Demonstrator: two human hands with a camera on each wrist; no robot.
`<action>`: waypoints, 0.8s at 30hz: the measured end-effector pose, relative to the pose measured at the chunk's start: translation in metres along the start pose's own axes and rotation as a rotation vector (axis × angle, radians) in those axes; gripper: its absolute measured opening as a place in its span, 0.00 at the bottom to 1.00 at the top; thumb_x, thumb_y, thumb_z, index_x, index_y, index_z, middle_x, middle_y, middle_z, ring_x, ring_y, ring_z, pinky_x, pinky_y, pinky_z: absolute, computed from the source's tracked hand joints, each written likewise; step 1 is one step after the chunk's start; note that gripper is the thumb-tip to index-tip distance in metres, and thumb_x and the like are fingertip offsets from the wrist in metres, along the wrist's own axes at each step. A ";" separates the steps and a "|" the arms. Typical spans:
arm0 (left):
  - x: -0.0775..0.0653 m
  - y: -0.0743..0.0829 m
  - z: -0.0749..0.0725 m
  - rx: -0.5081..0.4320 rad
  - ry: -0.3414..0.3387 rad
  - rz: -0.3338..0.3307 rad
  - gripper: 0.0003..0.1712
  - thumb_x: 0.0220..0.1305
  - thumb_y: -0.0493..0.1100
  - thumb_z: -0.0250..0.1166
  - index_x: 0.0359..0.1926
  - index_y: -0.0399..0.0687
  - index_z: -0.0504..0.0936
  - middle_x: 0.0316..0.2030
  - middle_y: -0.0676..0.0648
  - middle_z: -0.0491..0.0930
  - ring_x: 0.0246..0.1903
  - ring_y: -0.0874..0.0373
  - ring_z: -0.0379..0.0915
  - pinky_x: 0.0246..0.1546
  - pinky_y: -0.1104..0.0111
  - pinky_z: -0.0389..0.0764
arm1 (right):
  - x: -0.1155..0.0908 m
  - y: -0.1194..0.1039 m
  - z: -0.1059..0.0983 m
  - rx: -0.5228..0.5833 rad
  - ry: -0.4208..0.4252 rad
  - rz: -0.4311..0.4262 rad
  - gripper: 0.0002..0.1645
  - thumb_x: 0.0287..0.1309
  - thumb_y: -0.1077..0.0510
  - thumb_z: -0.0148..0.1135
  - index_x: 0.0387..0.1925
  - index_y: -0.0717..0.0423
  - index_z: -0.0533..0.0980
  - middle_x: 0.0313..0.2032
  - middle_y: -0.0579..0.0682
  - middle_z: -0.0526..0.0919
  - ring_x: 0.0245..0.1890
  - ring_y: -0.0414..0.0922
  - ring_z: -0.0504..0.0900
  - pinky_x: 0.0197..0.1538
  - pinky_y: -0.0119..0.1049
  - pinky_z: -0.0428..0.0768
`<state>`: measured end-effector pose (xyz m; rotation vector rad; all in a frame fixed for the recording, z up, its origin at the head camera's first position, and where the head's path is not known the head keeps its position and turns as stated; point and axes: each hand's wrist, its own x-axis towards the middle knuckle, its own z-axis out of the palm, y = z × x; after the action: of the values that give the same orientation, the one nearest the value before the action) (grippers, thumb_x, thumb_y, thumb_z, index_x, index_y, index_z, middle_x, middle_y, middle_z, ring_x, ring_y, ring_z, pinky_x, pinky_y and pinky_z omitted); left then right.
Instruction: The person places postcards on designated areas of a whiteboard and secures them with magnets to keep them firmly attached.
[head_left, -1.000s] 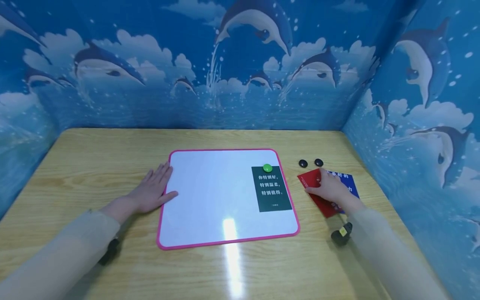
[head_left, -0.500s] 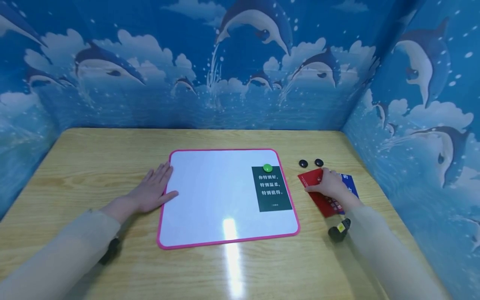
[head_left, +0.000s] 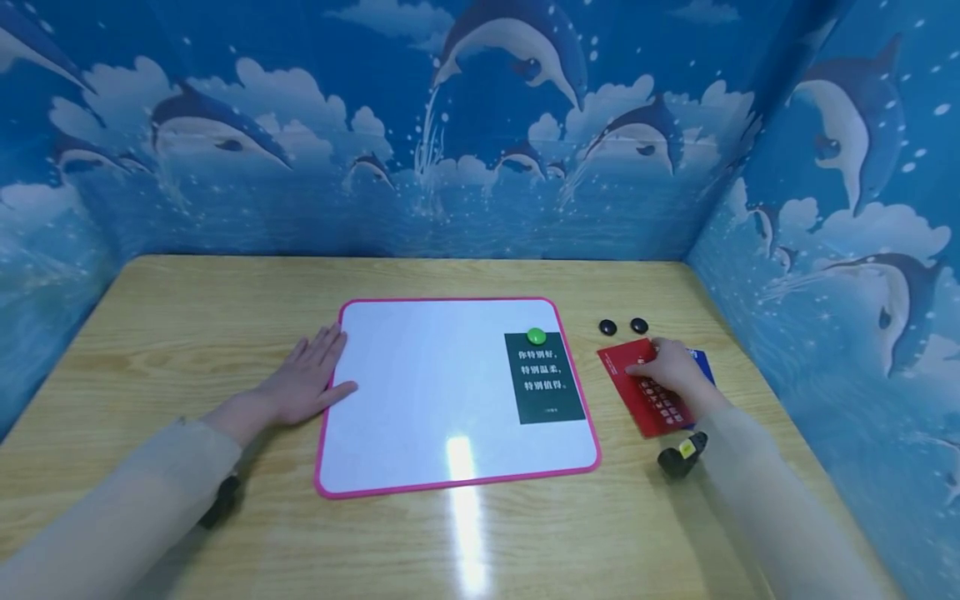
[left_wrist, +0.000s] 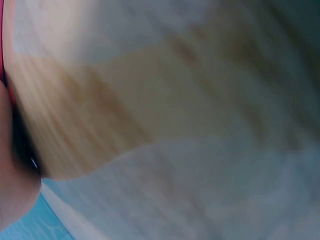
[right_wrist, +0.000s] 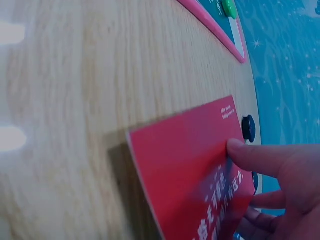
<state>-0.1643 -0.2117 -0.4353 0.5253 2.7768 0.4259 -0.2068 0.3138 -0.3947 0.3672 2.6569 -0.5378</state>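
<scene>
My left hand (head_left: 303,387) rests flat across the left edge of a pink-framed whiteboard (head_left: 427,392), fingers straight and thumb on its surface. To the right, my right hand (head_left: 675,371) pinches a red card (head_left: 637,400) with white writing at its far side. In the right wrist view the thumb lies on the face of the red card (right_wrist: 190,165), with fingers behind its edge; a shadow beside it shows it tilted off the table. Under it, a blue card (head_left: 702,364) is mostly hidden. A dark green card (head_left: 546,396) lies on the whiteboard under a green round magnet (head_left: 536,336).
Two black round magnets (head_left: 607,327) lie on the wooden table (head_left: 225,317) behind the red card. Dolphin-print blue cloth (head_left: 480,208) hangs along the back and right sides. The left wrist view is mostly blurred sleeve or table.
My right hand has shifted slightly right over the red card. More of the red card's writing shows, and it covers more of the blue card. The left hand stays put.
</scene>
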 end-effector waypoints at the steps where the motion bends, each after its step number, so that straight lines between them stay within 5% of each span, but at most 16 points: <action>1: 0.000 0.000 0.000 -0.001 -0.001 0.000 0.54 0.64 0.70 0.45 0.73 0.38 0.35 0.73 0.36 0.31 0.72 0.38 0.26 0.69 0.41 0.33 | 0.000 0.001 -0.001 0.014 0.002 -0.003 0.49 0.58 0.49 0.59 0.68 0.73 0.47 0.62 0.74 0.58 0.61 0.67 0.62 0.62 0.58 0.67; 9: 0.000 0.000 0.000 0.007 0.001 0.001 0.54 0.64 0.69 0.45 0.72 0.37 0.35 0.73 0.36 0.32 0.72 0.39 0.26 0.69 0.41 0.33 | 0.002 0.012 -0.007 0.153 0.045 0.001 0.34 0.61 0.58 0.55 0.65 0.70 0.58 0.59 0.71 0.66 0.58 0.63 0.69 0.57 0.52 0.73; 16: 0.002 -0.002 0.001 0.011 -0.008 -0.002 0.54 0.64 0.70 0.44 0.73 0.39 0.35 0.74 0.37 0.31 0.73 0.40 0.25 0.69 0.42 0.33 | 0.010 0.027 -0.010 0.293 0.045 -0.016 0.27 0.63 0.61 0.52 0.62 0.68 0.65 0.54 0.67 0.73 0.41 0.45 0.77 0.38 0.31 0.79; 20: 0.001 -0.002 0.001 0.007 -0.002 0.003 0.54 0.64 0.70 0.44 0.73 0.38 0.35 0.73 0.37 0.32 0.72 0.39 0.25 0.69 0.42 0.33 | 0.011 0.034 -0.015 0.416 0.007 -0.048 0.28 0.64 0.60 0.51 0.63 0.70 0.63 0.36 0.50 0.81 0.30 0.32 0.76 0.34 0.26 0.80; 24: 0.001 -0.002 0.001 0.008 -0.002 0.004 0.54 0.64 0.70 0.43 0.73 0.38 0.35 0.73 0.36 0.31 0.72 0.39 0.25 0.69 0.42 0.33 | 0.012 0.042 -0.018 0.576 -0.082 -0.078 0.33 0.65 0.59 0.51 0.66 0.72 0.56 0.24 0.31 0.77 0.26 0.27 0.76 0.34 0.24 0.80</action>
<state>-0.1656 -0.2128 -0.4372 0.5335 2.7774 0.4157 -0.2099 0.3605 -0.3976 0.3911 2.4008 -1.3161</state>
